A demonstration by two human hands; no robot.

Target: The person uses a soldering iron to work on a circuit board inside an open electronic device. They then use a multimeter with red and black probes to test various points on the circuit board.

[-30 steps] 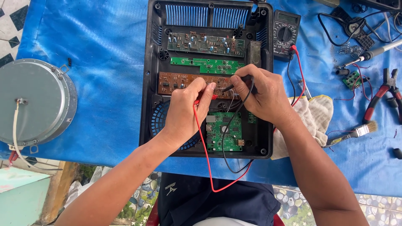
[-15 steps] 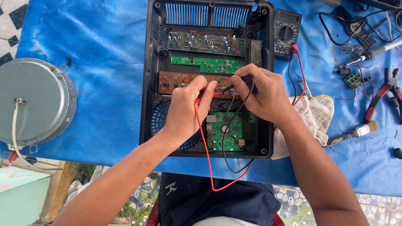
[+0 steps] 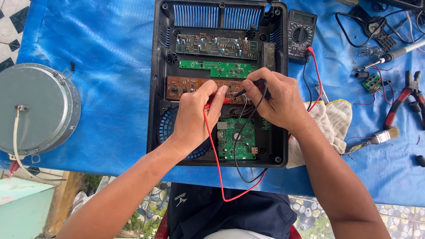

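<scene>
Blue-covered table (image 3: 106, 57) with black casing (image 3: 154, 88), multimeter (image 3: 300, 35), pliers (image 3: 405, 97), brush (image 3: 376, 138), rag (image 3: 332, 124).

The single head-worn camera looks almost straight down, close above the blue tarp-covered table (image 3: 88, 66). The open black casing (image 3: 155, 88) fills the centre, its vents at 12 o'clock; the wearer's forearms enter from 6 o'clock, lap below.

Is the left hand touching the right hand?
Apart. The head view shows the left hand and right hand separated by a gap, with the brown circuit board visible between their fingertips.
</scene>
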